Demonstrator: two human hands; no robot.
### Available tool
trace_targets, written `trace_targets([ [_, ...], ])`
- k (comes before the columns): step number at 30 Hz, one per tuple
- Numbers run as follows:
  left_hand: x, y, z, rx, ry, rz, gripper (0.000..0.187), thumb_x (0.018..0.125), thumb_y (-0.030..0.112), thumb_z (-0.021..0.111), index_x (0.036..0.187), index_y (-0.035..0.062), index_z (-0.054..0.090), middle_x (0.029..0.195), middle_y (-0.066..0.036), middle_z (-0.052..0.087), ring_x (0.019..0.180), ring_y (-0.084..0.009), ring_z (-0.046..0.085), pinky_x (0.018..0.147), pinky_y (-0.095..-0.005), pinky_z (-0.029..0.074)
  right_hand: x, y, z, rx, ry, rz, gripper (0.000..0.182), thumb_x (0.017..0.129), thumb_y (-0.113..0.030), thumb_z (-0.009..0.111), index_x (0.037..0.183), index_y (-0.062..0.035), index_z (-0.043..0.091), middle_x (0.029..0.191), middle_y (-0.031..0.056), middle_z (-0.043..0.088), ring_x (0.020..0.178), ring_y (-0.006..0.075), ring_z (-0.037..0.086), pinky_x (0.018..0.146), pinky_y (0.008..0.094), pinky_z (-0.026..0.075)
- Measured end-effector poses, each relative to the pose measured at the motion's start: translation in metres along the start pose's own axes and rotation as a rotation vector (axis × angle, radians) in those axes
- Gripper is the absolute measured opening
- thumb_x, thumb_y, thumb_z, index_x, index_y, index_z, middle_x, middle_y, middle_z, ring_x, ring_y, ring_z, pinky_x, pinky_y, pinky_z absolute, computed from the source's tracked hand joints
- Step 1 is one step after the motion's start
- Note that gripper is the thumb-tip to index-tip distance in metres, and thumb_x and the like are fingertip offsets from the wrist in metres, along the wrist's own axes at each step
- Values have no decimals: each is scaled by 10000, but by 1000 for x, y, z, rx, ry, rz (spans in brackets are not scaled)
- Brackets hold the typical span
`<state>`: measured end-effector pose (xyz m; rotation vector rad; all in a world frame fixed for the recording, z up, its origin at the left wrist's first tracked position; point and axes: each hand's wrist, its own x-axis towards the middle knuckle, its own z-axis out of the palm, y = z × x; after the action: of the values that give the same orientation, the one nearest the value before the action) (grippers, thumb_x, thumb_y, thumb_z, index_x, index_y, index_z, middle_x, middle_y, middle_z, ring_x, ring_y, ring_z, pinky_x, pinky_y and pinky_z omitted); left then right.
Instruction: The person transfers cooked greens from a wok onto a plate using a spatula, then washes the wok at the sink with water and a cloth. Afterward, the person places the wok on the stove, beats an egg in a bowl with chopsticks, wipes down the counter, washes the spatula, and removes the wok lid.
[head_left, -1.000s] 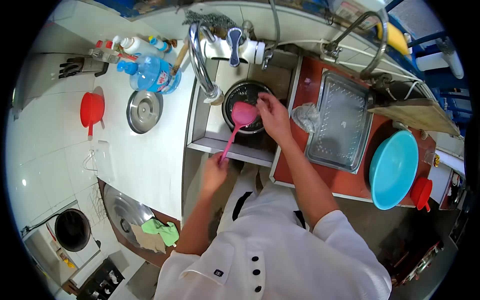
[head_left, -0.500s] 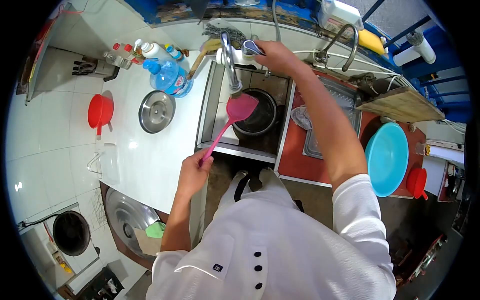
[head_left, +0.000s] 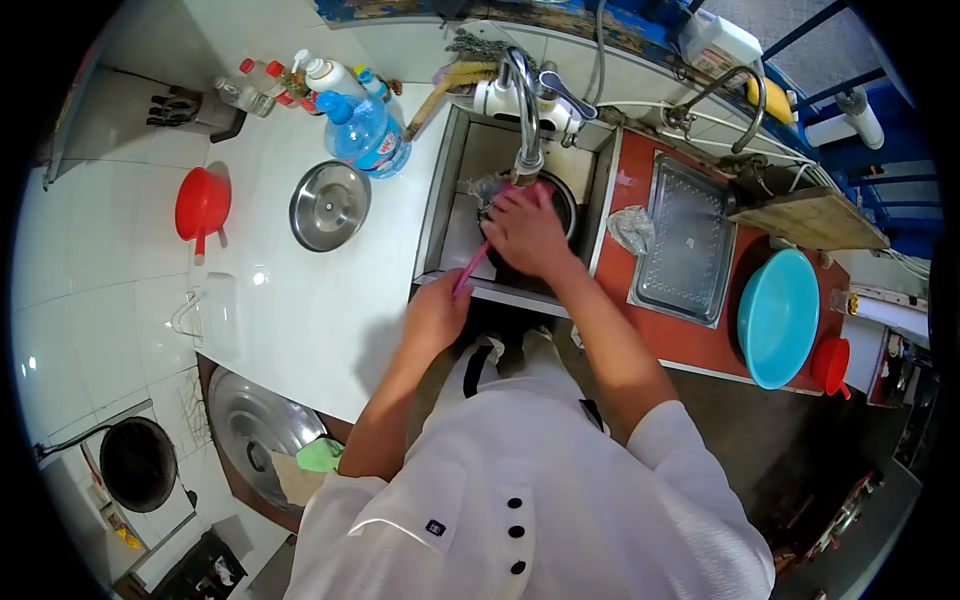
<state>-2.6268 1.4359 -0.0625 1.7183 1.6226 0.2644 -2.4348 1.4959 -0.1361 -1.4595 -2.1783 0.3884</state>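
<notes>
My left hand (head_left: 436,312) is closed around the handle of a pink spatula (head_left: 472,268), which points up over the sink (head_left: 433,225). My right hand (head_left: 527,232) lies over the spatula's blade with its fingers spread, covering most of it. Both are right under the spout of the curved faucet (head_left: 528,150), and water splashes to the left of my fingers. Below, a dark round pan (head_left: 568,205) sits in the sink, partly hidden by my right hand. The faucet's lever (head_left: 570,95) stands behind the spout.
On the left counter are a steel bowl (head_left: 330,206), a large blue-capped bottle (head_left: 365,140) and a red ladle (head_left: 203,203). A metal tray (head_left: 685,240), crumpled plastic (head_left: 632,230) and a turquoise basin (head_left: 780,318) stand on the right. A wooden-handled brush (head_left: 432,105) leans behind the sink.
My right hand has left the faucet lever and come down onto the spatula's blade. Water now splashes below the spout. My left hand still grips the handle.
</notes>
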Motion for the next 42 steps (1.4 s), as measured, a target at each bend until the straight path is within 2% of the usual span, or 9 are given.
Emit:
trace_targets([
  [6,-15,-11,15,-34,-22,-20,261,897,238,559,1071,56,627,781,-222,641,755,-418,611,663,-484,478,32,73,12,-269,-310,279,388,925,-380,451,1082,-75,634,1044,144,653,1040,313,588,892,486,434],
  [11,-8,-28,49,-465,-56,-37,280,935,244,548,1030,-8,625,561,-69,502,506,-179,505,494,-335,369,46,82,72,1035,418,968,290,862,-236,510,993,4,607,936,228,636,881,408,603,771,415,477],
  [15,10,-14,59,-662,-167,-224,305,965,273,513,1049,3,627,549,9,431,463,-76,413,432,-299,302,40,46,97,746,420,739,302,923,-263,476,1072,-7,538,892,207,633,763,324,611,708,396,482],
  [18,32,-1,64,-1047,-213,-434,324,992,368,438,888,92,571,545,51,353,384,-58,292,353,-261,223,26,6,82,1341,339,1037,342,955,-292,485,1154,-15,475,917,92,625,780,187,612,721,344,523],
  [24,71,-5,92,-1336,-340,-657,500,977,554,310,731,139,441,532,27,364,366,-103,314,335,-265,221,-28,10,75,786,-96,759,249,935,-209,482,1072,-14,552,766,58,590,699,156,589,583,279,480],
  [29,80,-3,126,-1168,-462,-473,605,930,652,305,834,109,555,595,-12,491,469,-130,481,375,-258,339,-46,21,37,1008,-55,1006,263,910,-144,495,1112,5,573,790,77,613,652,154,575,565,297,461],
  [33,119,5,131,-834,-423,-526,693,943,622,315,921,-5,610,743,-94,621,556,-181,585,488,-293,487,-70,38,25,408,176,736,306,927,-129,487,1211,-31,541,719,31,562,548,115,523,492,282,443],
  [35,139,12,135,-1345,-323,-460,653,952,588,346,997,-18,583,768,-110,631,612,-210,604,540,-330,505,-59,-3,-32,751,-50,1044,345,943,-143,476,1273,-46,496,686,9,533,495,94,488,461,248,423],
  [42,223,4,142,-1931,-435,-553,383,943,452,491,954,85,602,760,-85,628,535,-153,530,471,-311,434,-85,-8,4,508,54,798,292,958,-170,482,1214,-40,535,720,83,585,648,197,586,600,338,471],
])
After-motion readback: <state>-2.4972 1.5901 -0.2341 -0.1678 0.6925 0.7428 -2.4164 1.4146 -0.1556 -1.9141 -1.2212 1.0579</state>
